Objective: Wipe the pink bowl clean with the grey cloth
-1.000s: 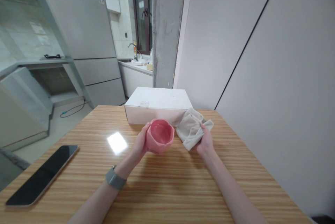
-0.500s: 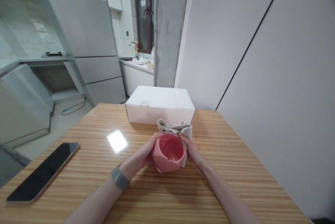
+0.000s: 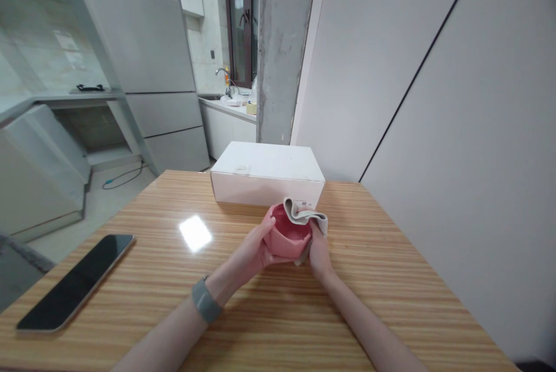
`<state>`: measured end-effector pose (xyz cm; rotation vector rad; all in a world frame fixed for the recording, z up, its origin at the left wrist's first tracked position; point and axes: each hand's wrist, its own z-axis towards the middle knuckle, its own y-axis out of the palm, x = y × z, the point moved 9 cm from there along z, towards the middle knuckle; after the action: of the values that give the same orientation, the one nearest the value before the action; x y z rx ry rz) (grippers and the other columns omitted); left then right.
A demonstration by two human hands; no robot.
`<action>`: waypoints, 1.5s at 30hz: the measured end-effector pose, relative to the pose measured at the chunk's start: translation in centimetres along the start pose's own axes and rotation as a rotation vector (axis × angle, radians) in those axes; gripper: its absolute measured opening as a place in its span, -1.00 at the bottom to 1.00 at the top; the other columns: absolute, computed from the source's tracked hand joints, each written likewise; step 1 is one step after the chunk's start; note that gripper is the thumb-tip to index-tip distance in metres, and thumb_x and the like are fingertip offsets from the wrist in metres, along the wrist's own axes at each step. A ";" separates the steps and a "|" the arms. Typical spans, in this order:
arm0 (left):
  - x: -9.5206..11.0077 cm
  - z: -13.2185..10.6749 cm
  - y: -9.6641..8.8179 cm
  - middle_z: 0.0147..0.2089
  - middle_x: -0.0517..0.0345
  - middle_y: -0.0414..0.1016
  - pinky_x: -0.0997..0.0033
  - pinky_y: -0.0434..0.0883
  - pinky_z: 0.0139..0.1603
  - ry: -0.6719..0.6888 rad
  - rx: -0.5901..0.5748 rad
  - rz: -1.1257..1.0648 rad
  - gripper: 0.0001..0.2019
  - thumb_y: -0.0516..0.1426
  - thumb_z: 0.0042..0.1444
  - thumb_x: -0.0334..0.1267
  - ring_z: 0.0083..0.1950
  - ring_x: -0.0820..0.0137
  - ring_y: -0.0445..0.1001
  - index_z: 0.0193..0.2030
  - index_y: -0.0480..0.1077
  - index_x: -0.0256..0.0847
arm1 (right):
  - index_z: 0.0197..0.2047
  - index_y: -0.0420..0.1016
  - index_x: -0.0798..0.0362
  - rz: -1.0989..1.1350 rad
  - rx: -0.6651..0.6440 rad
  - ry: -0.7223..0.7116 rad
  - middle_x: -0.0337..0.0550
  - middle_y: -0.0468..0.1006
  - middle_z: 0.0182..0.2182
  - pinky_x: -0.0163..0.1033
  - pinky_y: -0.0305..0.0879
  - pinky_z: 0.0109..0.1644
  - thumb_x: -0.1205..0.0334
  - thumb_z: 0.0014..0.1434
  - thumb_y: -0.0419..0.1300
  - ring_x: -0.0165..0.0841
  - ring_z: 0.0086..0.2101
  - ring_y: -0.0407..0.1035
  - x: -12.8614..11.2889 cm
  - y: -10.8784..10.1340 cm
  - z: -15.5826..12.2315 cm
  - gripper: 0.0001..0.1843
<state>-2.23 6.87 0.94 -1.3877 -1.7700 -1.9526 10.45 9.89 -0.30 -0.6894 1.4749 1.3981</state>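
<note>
Just above the middle of the wooden table (image 3: 269,314), my left hand (image 3: 252,250) is wrapped round the left side of a pink faceted cup (image 3: 287,240). My right hand (image 3: 318,250) presses a beige cloth (image 3: 304,218) against the cup's right side. The cloth folds over the far rim and a little into the cup. A grey watch band (image 3: 205,301) sits on my left wrist.
A white closed box (image 3: 267,175) stands right behind the cup at the table's far edge. A black phone (image 3: 76,280) lies face up at the left edge. A white wall runs along the right side; a fridge and kitchen counter stand beyond.
My right hand brought the cloth from beside the box over to the cup, and the cloth now drapes over the rim. The cup has tilted a little away from me.
</note>
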 end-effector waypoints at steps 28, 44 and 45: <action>0.0 0.5 -2.1 0.12 -0.05 0.45 0.30 0.51 -0.15 -0.019 0.191 0.014 -0.48 0.08 0.14 0.08 0.03 0.21 0.49 0.14 0.34 -0.19 | -0.20 0.53 -0.07 -0.222 -0.204 -0.356 -0.16 0.51 -0.10 -0.11 -0.04 0.27 -0.02 0.13 0.13 -0.22 0.09 0.22 -4.3 2.3 -1.4 -0.72; -1.0 0.2 -3.1 -0.15 -0.02 0.59 0.34 0.52 -0.42 -0.196 0.117 0.147 -0.50 0.06 0.11 0.10 -0.28 0.26 0.55 0.01 0.43 -0.25 | -0.31 0.54 -0.05 -0.056 -0.147 0.029 -0.28 0.59 -0.30 -0.18 0.21 0.09 0.01 -0.01 0.25 -0.25 -0.14 0.42 -0.5 0.5 0.6 -0.77; -0.9 0.3 -3.1 -0.13 -0.04 0.58 0.33 0.52 -0.40 -0.177 0.126 0.136 -0.51 0.06 0.11 0.08 -0.26 0.25 0.56 0.02 0.43 -0.25 | -0.31 0.54 -0.06 -0.064 -0.148 0.018 -0.28 0.59 -0.29 -0.19 0.20 0.10 0.03 -0.01 0.26 -0.25 -0.12 0.40 -0.8 0.6 0.4 -0.78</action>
<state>-3.63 7.61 -1.89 -1.6335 -1.7840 -1.6657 10.35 10.26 0.72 -0.8363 1.3612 1.4653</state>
